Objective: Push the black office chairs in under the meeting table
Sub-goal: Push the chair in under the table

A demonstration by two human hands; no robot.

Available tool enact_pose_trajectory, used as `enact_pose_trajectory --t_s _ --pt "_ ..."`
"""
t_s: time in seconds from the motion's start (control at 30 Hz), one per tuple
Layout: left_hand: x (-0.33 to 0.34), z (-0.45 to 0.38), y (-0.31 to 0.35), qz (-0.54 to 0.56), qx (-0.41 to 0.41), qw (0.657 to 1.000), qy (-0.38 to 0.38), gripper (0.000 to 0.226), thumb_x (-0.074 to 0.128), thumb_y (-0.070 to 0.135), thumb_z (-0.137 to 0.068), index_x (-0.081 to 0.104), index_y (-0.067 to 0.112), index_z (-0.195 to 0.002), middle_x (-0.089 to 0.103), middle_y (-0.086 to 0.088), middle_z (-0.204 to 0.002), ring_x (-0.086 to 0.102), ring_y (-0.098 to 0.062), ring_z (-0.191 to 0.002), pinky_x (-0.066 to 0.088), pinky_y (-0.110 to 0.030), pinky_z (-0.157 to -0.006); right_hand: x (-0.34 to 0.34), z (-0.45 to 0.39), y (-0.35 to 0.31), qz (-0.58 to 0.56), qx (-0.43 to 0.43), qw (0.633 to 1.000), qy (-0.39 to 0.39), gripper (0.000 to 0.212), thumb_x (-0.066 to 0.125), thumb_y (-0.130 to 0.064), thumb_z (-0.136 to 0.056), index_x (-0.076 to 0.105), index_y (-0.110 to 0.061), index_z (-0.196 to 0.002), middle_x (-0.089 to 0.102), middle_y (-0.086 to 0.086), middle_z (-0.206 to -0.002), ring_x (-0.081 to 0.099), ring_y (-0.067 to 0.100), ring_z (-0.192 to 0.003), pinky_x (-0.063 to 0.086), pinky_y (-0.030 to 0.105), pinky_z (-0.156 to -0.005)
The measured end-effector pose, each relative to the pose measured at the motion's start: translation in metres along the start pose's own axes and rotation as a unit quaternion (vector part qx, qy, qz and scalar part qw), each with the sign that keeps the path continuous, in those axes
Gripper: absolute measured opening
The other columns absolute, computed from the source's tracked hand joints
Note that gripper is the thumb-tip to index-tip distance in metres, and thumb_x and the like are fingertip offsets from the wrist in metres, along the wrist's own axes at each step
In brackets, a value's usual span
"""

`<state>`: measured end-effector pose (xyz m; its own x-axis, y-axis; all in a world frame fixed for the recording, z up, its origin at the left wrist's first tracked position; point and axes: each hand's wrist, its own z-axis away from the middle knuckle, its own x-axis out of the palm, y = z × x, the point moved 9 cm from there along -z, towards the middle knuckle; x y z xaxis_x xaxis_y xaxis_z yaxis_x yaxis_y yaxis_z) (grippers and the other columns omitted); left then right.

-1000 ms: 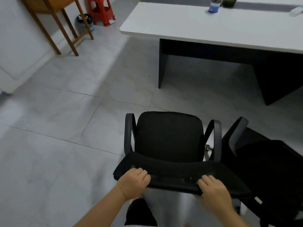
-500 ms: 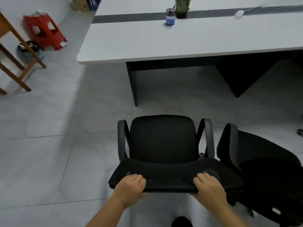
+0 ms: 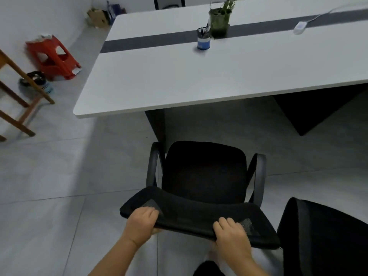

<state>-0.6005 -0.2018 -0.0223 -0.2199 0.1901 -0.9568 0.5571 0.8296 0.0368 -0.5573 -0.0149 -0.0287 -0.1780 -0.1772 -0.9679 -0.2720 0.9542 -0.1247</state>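
Observation:
A black office chair with two armrests stands in front of me, facing the white meeting table. My left hand grips the left part of its backrest top edge, fingers curled over it. My right hand grips the right part of the same edge. The chair's front edge is near the table's dark leg panel, just short of the tabletop edge. A second black chair stands at the lower right, close beside the first one.
On the table stand a blue pen cup, a potted plant and a white power adapter with a cable. A red plastic stool, a wooden frame and a small bin stand at the left by the wall.
The chair has rolled toward the table with both hands on its backrest. The table now looms much nearer and the view has swung to face it squarely.

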Motion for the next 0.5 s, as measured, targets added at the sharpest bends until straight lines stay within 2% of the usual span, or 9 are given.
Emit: enact_pose_trajectory --t_s 0.07,0.17,0.2,0.27,0.3,0.33,0.43,0.5 --pt "0.007 -0.029 -0.014 -0.006 -0.005 1.0 0.016 0.052 0.043 0.053 -0.076 0.063 0.011 -0.054 0.061 0.0 -0.05 0.059 -0.015 -0.043 0.036 -0.024 -0.064 0.011 -0.029 0.012 0.006 -0.002 0.999 -0.032 0.028 0.079 -0.025 -0.035 0.056 -0.02 -0.049 0.051 -0.004 -0.048 0.048 0.015 -0.043 0.038 0.021 -0.039" --pt "0.016 -0.069 -0.028 -0.019 -0.002 0.999 0.038 0.065 0.033 0.056 -0.088 0.064 0.01 -0.054 0.062 0.0 -0.051 0.06 -0.015 -0.045 0.036 -0.026 -0.066 0.025 -0.067 0.038 0.018 0.024 0.998 -0.057 0.043 0.086 -0.03 -0.02 0.055 -0.021 -0.048 0.05 -0.006 -0.048 0.048 0.014 -0.044 0.038 0.019 -0.042" --pt "0.022 -0.083 -0.034 -0.027 -0.002 0.999 0.028 0.058 0.044 0.056 -0.084 0.064 0.01 -0.054 0.062 0.0 -0.051 0.06 -0.016 -0.045 0.036 -0.026 -0.066 0.027 -0.078 0.046 0.017 0.018 0.998 -0.056 0.043 0.086 -0.03 -0.019 0.055 -0.022 -0.048 0.05 -0.006 -0.049 0.048 0.013 -0.044 0.038 0.019 -0.042" --pt "0.036 -0.109 -0.045 -0.035 -0.008 0.999 -0.011 0.041 0.082 0.048 -0.05 0.064 0.011 -0.053 0.062 0.0 -0.05 0.06 -0.016 -0.044 0.036 -0.027 -0.066 0.031 -0.103 0.059 0.015 0.011 0.998 -0.065 0.044 0.086 -0.031 -0.019 0.055 -0.023 -0.049 0.05 -0.007 -0.048 0.048 0.012 -0.044 0.038 0.019 -0.041" --pt "0.043 -0.121 -0.05 -0.031 -0.012 0.999 -0.025 0.046 0.089 0.043 -0.032 0.063 0.011 -0.052 0.061 0.001 -0.049 0.06 -0.015 -0.044 0.035 -0.027 -0.065 0.031 -0.115 0.066 0.013 0.011 0.998 -0.068 0.043 0.085 -0.029 -0.019 0.055 -0.022 -0.049 0.05 -0.006 -0.048 0.047 0.012 -0.044 0.037 0.019 -0.04" --pt "0.047 -0.132 -0.056 -0.018 -0.02 0.999 -0.033 0.049 0.091 0.041 -0.024 0.062 0.012 -0.051 0.059 0.001 -0.048 0.059 -0.015 -0.042 0.035 -0.026 -0.064 0.031 -0.127 0.071 0.01 0.006 0.998 -0.061 0.042 0.085 -0.028 -0.018 0.055 -0.022 -0.049 0.05 -0.006 -0.048 0.047 0.012 -0.043 0.037 0.019 -0.04" --pt "0.05 -0.169 -0.068 -0.001 -0.012 1.0 -0.013 0.052 0.092 0.038 -0.02 0.054 0.014 -0.046 0.052 0.003 -0.042 0.051 -0.013 -0.037 0.032 -0.025 -0.058 0.033 -0.163 0.089 0.011 -0.01 0.998 -0.066 0.044 0.084 -0.04 -0.02 0.056 -0.023 -0.05 0.05 -0.007 -0.05 0.048 0.012 -0.045 0.036 0.018 -0.041" --pt "0.056 -0.189 -0.075 0.015 -0.007 1.0 -0.012 0.058 0.092 0.037 -0.017 0.05 0.015 -0.051 0.05 0.002 -0.041 0.049 -0.013 -0.035 0.03 -0.026 -0.057 0.036 -0.186 0.103 0.021 -0.019 0.997 -0.077 0.047 0.082 -0.048 -0.02 0.057 -0.024 -0.051 0.051 -0.008 -0.051 0.048 0.011 -0.047 0.036 0.018 -0.042"
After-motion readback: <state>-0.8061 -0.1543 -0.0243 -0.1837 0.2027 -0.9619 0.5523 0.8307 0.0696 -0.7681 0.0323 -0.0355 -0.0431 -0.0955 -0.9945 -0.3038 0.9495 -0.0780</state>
